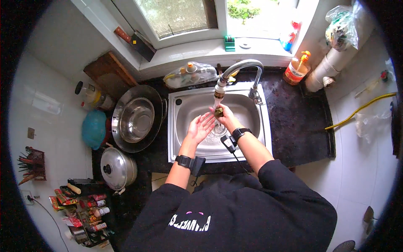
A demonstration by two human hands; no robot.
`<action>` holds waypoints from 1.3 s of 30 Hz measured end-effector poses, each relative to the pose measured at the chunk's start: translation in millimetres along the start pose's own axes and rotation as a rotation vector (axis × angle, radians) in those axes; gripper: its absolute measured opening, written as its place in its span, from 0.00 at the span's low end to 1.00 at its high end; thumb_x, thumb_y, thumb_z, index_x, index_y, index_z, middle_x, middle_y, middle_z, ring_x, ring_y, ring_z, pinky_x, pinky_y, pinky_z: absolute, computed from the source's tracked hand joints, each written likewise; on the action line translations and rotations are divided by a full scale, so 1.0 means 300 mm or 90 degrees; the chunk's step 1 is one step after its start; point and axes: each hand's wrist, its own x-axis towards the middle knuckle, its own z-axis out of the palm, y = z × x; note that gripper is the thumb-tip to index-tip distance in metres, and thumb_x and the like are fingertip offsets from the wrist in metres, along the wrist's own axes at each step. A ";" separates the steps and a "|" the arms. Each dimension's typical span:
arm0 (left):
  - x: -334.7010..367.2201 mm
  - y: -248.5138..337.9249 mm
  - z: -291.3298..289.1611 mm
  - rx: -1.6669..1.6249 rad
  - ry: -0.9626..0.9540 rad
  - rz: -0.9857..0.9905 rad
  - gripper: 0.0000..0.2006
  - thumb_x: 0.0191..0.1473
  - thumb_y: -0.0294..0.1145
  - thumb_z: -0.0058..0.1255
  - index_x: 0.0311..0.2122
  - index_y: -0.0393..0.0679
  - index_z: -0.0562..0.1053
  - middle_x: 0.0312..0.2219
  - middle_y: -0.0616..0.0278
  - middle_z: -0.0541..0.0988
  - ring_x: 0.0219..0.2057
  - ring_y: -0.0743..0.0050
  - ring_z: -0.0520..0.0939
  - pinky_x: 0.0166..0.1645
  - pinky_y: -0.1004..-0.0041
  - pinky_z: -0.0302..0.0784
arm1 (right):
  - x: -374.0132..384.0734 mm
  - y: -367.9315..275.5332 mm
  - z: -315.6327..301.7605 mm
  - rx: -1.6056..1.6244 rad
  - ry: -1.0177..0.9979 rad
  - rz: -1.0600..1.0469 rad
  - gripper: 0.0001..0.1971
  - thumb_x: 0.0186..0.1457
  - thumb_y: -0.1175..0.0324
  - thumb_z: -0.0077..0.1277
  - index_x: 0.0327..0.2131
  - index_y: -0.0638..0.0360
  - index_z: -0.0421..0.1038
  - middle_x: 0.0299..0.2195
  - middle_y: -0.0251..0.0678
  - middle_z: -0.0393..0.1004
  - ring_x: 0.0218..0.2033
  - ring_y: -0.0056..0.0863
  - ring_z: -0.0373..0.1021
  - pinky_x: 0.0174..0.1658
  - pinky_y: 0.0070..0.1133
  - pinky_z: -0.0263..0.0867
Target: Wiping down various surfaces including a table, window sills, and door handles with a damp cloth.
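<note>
My right hand (229,119) is closed around a small, dark green, roundish thing (218,112), too small to name. It is under the running tap (247,63), and water falls from the spout onto it. Beside it my left hand (200,127) is held palm up with its fingers stretched out, holding nothing. Both hands are over the steel sink (172,138), where water splashes around the drain. Each wrist has a black strap with a small device, and a cable hangs from them.
Left of the sink a wok (158,122) holds steel basins, with a lidded pot (118,168) nearer me. A pump bottle (297,70) stands at the back right. Behind the sink lies a clear plastic bag (191,75). A cleaver (142,46) leans by the window.
</note>
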 end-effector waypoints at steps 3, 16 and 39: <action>-0.035 -0.006 -0.002 -0.086 0.014 0.014 0.18 0.57 0.35 0.30 0.48 0.38 0.64 0.48 0.48 0.67 0.50 0.54 0.68 0.55 0.62 0.63 | 0.049 -0.035 -0.009 0.056 -0.028 0.000 0.09 0.50 0.77 0.41 0.36 0.71 0.61 0.30 0.45 0.69 0.25 0.34 0.69 0.29 0.25 0.71; -0.051 -0.093 -0.101 -0.169 0.053 -0.043 0.19 0.57 0.38 0.29 0.47 0.39 0.65 0.47 0.50 0.70 0.47 0.55 0.70 0.52 0.61 0.64 | 0.040 -0.018 0.101 -0.098 0.078 0.019 0.11 0.42 0.73 0.41 0.13 0.50 0.52 0.08 0.27 0.48 0.06 0.21 0.45 0.10 0.17 0.39; 0.447 0.017 0.034 -0.124 0.046 -0.029 0.23 0.53 0.53 0.41 0.39 0.38 0.65 0.28 0.54 0.70 0.28 0.62 0.71 0.33 0.68 0.73 | -0.383 -0.300 -0.112 -0.373 0.165 -0.376 0.33 0.55 0.40 0.32 0.49 0.63 0.58 0.45 0.48 0.67 0.43 0.34 0.66 0.46 0.28 0.62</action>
